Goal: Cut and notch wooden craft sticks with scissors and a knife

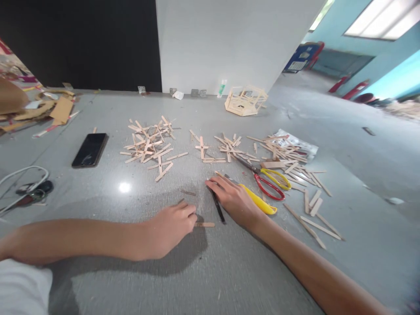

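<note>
Currently: L hand, curled, at stick on table betw. hands; R hand over blk strip, by cutter; grips unclear, both; best w/ stick flat, fingers clear of cutter.

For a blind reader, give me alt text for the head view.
A person's left hand is at a wooden stick, and the right hand lies over a slim dark object on a gray surface. Beyond are scattered wooden sticks, scissors, and a phone.
</note>
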The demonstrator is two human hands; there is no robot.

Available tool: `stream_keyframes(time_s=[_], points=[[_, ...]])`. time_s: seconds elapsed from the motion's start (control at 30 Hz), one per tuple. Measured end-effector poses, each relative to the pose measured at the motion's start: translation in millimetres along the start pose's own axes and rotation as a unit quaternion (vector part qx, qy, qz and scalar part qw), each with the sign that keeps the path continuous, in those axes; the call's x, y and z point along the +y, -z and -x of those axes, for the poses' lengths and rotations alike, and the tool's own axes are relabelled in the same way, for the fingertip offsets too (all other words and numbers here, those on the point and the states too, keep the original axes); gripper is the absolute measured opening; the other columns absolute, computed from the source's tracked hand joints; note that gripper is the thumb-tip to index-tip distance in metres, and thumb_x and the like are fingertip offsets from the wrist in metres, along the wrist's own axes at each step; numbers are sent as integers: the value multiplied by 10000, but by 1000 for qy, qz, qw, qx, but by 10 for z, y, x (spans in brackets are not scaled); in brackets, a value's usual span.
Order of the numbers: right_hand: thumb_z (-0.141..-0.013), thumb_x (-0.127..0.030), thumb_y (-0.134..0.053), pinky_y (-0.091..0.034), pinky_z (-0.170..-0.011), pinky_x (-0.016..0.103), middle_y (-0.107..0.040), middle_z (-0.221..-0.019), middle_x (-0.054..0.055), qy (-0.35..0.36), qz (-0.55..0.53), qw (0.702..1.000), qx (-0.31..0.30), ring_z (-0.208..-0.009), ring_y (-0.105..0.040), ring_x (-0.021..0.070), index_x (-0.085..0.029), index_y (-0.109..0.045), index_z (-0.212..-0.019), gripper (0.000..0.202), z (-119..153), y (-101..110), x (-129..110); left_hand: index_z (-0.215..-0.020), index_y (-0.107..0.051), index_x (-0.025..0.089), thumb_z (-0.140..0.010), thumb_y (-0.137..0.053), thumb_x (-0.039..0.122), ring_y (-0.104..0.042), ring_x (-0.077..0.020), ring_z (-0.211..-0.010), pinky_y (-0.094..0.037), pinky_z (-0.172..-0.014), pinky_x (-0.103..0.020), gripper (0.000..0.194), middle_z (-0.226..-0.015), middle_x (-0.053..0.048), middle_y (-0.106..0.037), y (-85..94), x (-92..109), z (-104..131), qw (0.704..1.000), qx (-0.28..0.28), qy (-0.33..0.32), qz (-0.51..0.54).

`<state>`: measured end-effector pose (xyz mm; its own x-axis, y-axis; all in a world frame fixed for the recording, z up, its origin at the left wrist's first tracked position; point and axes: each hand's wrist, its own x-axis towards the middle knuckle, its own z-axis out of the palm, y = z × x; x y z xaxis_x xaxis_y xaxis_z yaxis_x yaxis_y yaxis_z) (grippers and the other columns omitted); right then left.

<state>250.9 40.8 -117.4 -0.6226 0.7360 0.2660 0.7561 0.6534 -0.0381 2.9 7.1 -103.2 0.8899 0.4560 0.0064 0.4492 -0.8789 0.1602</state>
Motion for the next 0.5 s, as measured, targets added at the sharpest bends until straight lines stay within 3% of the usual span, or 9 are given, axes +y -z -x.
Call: stream_keyframes(time_s=[0.1, 0.17, 0.27, 0.37, 0.5], points=[[-969, -43, -452, -555, -836, 394, -706, -1170, 138, -58, 27, 998, -1, -1055, -672, 285, -183, -656, -1263, 383, 22, 58, 91, -841, -596, 170, -915, -600, 108, -612, -204, -793, -491, -720, -307, 97, -866, -52, -603, -76, -10, 12, 1000, -1, 28, -15], [-1008, -151, -478, -533, -812, 412, -723, -1068, 147, -149, 64, 987, -6, -988, -679, 305, -163, -702, -1137, 259, 80, 132, 191, -839, -603, 159, -918, -589, 84, -620, -204, -757, -477, -657, -297, 109, -849, -54, -607, -64, -37, 4, 998, -11, 59, -22], [-1007, -357, -556, -470, -677, 375, -716, -907, 159, -269, 112, 953, -87, -864, -689, 326, -155, -697, -933, 257, 219, 250, 364, -835, -609, 147, -946, -543, 74, -628, -192, -690, -443, -591, -285, 148, -830, -55, -625, 3, -116, -32, 995, -17, 92, 18], [-959, -333, -625, -394, -614, 315, -712, -860, 117, -275, 70, 948, -144, -792, -685, 280, -180, -656, -922, 160, 358, 300, 512, -861, -615, 149, -977, -509, 100, -636, -186, -651, -409, -542, -278, 165, -813, -51, -649, 56, -188, -80, 993, -20, 103, 46], [-869, -240, -670, -372, -614, 296, -675, -767, 60, -244, 23, 958, -151, -725, -660, 237, -210, -599, -808, 99, 446, 270, 606, -850, -637, 138, -1022, -473, 170, -584, -183, -513, -357, -481, -286, 240, -664, -34, -625, 91, -214, -128, 991, -29, 117, 53]])
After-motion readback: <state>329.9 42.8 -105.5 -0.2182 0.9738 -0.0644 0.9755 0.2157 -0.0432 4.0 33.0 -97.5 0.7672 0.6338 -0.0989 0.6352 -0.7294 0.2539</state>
